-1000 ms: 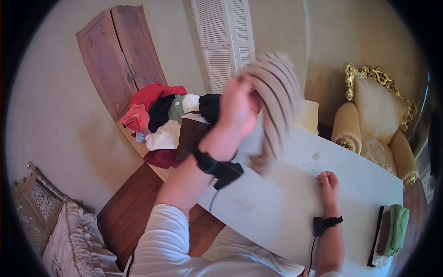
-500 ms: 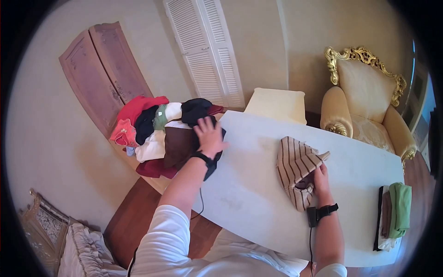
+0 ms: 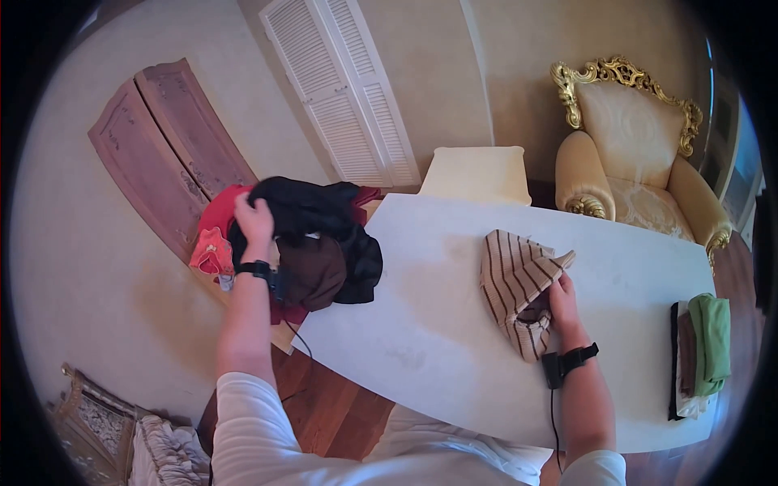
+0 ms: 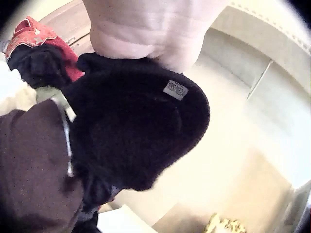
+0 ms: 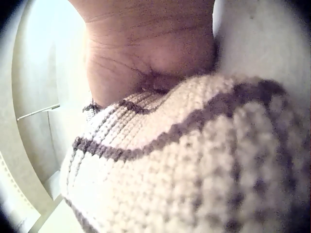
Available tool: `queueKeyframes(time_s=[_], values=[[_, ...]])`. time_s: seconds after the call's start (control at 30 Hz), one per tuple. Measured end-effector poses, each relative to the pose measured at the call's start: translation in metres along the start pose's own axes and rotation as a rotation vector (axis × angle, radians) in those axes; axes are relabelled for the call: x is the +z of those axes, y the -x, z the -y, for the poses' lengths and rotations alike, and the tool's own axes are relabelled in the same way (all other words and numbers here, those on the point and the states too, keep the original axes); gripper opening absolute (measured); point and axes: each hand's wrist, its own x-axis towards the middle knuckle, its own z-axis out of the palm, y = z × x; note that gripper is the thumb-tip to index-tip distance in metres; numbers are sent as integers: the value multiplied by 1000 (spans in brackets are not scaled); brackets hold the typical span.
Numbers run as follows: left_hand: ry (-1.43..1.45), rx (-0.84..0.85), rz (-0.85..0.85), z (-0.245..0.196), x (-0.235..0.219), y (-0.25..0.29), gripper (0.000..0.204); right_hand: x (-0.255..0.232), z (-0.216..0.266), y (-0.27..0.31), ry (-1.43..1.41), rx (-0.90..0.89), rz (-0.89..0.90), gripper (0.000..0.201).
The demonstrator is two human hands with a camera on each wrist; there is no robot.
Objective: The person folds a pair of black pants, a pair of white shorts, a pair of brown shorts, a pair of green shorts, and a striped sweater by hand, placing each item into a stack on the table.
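Note:
In the head view my left hand (image 3: 255, 220) grips the edge of a black garment (image 3: 312, 202), which is raised over the clothes pile. The left wrist view shows the black garment (image 4: 131, 121) hanging from that hand, a small grey label inside its rim. My right hand (image 3: 565, 301) holds one side of a beige knit garment (image 3: 515, 279) with dark brown stripes, lying bunched on the white table (image 3: 429, 316). Its ribbed knit (image 5: 160, 179) fills much of the right wrist view, and the right fingertips are hidden in its folds.
A brown garment (image 3: 312, 275) and a coral-red one (image 3: 212, 253) lie in the pile at the table's left end. Folded clothes, green on the outer side (image 3: 710, 340), stand at the right edge. Beyond the table are a cream stool (image 3: 474, 174) and a gilded armchair (image 3: 636, 154).
The striped garment came down from the left hand onto the table, where the right hand took hold of it. My left hand moved left over the pile and lifted the black garment.

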Motion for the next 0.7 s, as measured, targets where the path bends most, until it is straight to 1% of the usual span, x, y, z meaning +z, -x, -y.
queueKeyframes(time_s=[0.03, 0.07, 0.1, 0.13, 0.17, 0.2, 0.23, 0.33, 0.37, 0.43, 0.5, 0.53, 0.57, 0.6, 0.63, 0.7], values=[[68, -2, -104, 11, -5, -18, 32, 3, 6, 4, 7, 6, 1, 36], [123, 35, -199, 37, -6, -43, 33, 4, 10, 6, 15, 10, 3, 36], [156, 15, -290, 10, -24, -52, 36, 4, 8, 5, 13, 0, 3, 35], [146, 11, -348, 13, -32, -71, 37, 2, 5, 2, 11, -9, 4, 35], [176, -95, -376, -13, -47, -79, 35, 1, 2, 1, 10, -18, 6, 35], [316, -114, -389, -33, -58, -87, 34, 0, 1, 1, 4, -20, 2, 35], [455, -132, -403, -40, -63, -94, 33, 0, 0, 1, -3, -22, -1, 35], [310, -51, -369, -38, -63, -106, 32, -3, -4, -2, -10, -22, 4, 36], [230, 46, -353, -36, -56, -100, 33, -4, -6, -3, -10, -21, 7, 36], [-95, 192, -308, -17, -33, -77, 34, -1, -1, -1, -7, -6, 17, 37], [-144, 216, 31, -11, -9, -31, 35, 0, 3, 2, 2, -9, 10, 37], [-224, 124, 262, -23, -3, 0, 33, 2, 4, 3, 10, -17, 3, 36], [-216, 242, 489, -4, 12, 25, 34, 3, 6, 4, 19, -26, -3, 36], [-269, -56, 841, -11, 17, 53, 46, 3, 9, 6, 43, -6, -15, 36], [-343, -185, 1076, -19, 19, 82, 71, 2, 9, 4, 49, -4, -4, 37], [-509, -138, 1122, -27, 24, 141, 90, 0, 5, 2, 57, 5, 18, 37]])
